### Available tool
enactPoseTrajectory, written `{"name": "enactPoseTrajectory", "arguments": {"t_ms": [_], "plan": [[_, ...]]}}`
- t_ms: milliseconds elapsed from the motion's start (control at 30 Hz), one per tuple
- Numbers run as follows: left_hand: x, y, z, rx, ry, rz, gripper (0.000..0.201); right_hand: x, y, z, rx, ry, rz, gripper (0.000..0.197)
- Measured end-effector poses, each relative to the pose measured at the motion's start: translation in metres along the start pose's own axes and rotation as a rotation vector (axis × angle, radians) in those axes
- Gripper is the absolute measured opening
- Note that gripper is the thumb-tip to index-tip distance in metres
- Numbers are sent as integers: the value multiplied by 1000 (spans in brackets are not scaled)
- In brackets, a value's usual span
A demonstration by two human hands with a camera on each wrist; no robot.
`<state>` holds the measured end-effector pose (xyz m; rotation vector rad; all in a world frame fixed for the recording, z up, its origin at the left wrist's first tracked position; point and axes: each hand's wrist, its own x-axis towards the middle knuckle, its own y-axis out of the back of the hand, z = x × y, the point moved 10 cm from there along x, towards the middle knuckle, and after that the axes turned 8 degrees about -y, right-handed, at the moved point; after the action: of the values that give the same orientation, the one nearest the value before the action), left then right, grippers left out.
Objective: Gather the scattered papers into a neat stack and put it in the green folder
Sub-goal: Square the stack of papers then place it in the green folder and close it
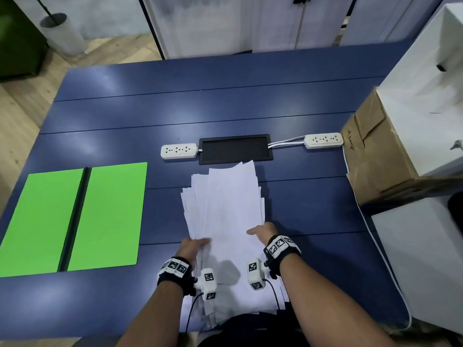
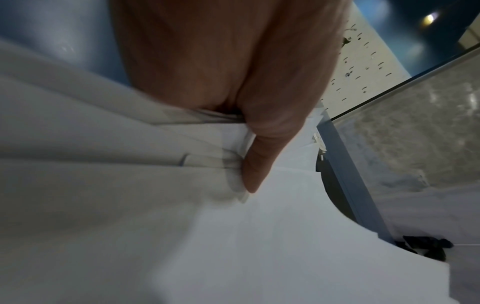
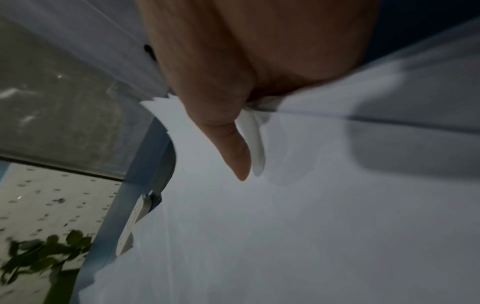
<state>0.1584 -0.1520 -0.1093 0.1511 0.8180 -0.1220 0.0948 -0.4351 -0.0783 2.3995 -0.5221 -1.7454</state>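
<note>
A loose pile of white papers (image 1: pixel 225 209) lies lengthwise in the middle of the blue table (image 1: pixel 175 108), its sheets fanned and uneven, the near end overhanging the table's front edge. My left hand (image 1: pixel 194 245) grips the pile's left side, thumb on top and fingers under the sheets (image 2: pixel 182 205). My right hand (image 1: pixel 263 231) grips the right side the same way, thumb pressed on the top sheet (image 3: pixel 285 205). The green folder (image 1: pixel 82 216) lies open and flat at the left, with a black spine down its middle and nothing in it.
Two white power strips (image 1: pixel 179 151) (image 1: pixel 323 140) flank a black cable hatch (image 1: pixel 235 149) just beyond the papers. A cardboard box (image 1: pixel 375 151) and white boxes (image 1: pixel 423 96) crowd the right edge. A white cable (image 1: pixel 380 251) trails down the right side.
</note>
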Motion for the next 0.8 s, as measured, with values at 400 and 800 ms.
{"name": "enactPoseTrajectory", "arguments": {"t_ms": [400, 800], "plan": [[-47, -22, 126, -70, -348, -60, 52, -58, 56, -84, 309, 384, -44, 17], [-95, -46, 238, -202, -769, -23, 33, -141, 112, -141, 597, 816, 1, 21]]}}
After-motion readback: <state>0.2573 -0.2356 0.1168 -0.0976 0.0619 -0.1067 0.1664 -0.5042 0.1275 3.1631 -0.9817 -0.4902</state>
